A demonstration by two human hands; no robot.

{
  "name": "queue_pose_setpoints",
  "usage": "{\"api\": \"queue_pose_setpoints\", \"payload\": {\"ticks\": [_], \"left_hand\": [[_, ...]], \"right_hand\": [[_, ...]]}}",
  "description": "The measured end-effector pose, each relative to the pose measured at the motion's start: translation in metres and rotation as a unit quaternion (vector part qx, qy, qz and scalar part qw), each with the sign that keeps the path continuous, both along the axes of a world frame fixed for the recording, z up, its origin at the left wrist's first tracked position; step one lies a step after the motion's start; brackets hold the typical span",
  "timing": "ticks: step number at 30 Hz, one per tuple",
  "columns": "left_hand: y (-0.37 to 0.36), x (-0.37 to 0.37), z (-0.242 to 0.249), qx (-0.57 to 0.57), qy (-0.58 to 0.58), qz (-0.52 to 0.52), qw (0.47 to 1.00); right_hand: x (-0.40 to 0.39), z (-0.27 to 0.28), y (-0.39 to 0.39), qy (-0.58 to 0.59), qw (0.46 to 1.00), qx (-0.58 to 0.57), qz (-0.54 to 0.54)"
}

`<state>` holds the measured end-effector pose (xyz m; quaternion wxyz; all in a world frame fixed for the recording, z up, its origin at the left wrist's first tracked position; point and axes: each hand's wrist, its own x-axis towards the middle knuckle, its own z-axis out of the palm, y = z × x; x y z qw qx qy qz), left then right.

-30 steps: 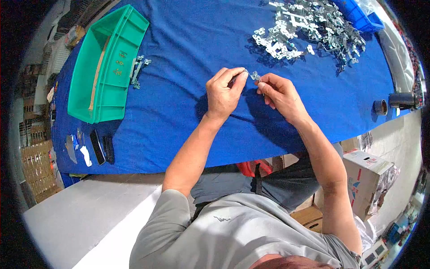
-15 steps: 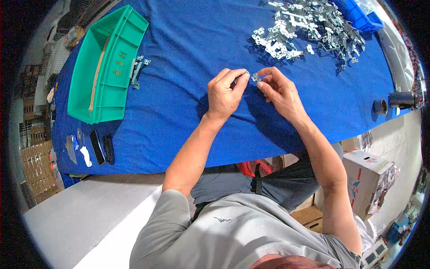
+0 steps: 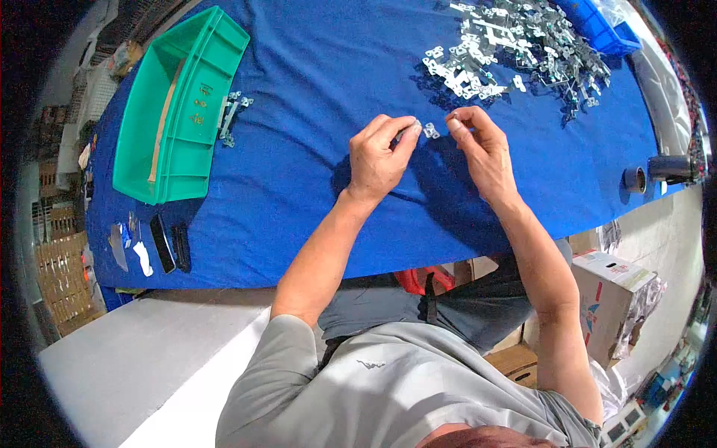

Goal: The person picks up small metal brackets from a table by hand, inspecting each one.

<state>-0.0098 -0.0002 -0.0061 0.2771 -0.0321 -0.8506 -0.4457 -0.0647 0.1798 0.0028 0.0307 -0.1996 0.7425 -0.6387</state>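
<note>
My left hand is closed in a pinch on a small metal bracket, whose shiny end sticks out to the right of the fingertips. To the right of it, apart from the bracket, is my right hand, thumb and forefinger pressed together; whatever may be between them is too small to make out. Both hands are above the blue cloth. A large pile of similar metal pieces lies beyond them at the upper right.
A green bin stands at the left, with several metal pieces beside it. Dark flat objects lie near the left front edge. At the right are a blue bin and a dark cylinder.
My right hand has moved right, away from the bracket, and its thumb and forefinger have closed together. My left hand has barely moved and still holds the bracket.
</note>
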Motion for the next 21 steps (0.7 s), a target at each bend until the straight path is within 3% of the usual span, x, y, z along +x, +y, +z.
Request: {"api": "queue_pose_setpoints", "payload": {"ticks": [2, 3, 5, 13, 15, 21], "left_hand": [[-0.001, 0.000, 0.000, 0.032, 0.005, 0.029, 0.999], [0.000, 0.000, 0.002, 0.032, 0.006, 0.028, 0.999], [0.000, 0.002, 0.007, 0.052, -0.007, 0.040, 0.998], [0.000, -0.002, 0.001, 0.053, 0.016, 0.036, 0.998], [-0.001, -0.001, 0.001, 0.053, 0.014, 0.036, 0.998], [0.000, 0.000, 0.003, 0.037, -0.023, 0.034, 0.998]], "right_hand": [[-0.001, 0.004, 0.003, -0.118, 0.993, -0.017, 0.027], [-0.001, 0.010, 0.003, -0.118, 0.993, -0.017, 0.027], [0.000, 0.022, 0.003, -0.273, 0.951, 0.071, 0.127], [0.006, 0.014, 0.000, -0.244, 0.959, 0.050, 0.134], [0.006, 0.009, 0.001, -0.171, 0.973, 0.098, 0.120], [0.010, 0.006, -0.004, -0.108, 0.989, 0.068, 0.069]]}}
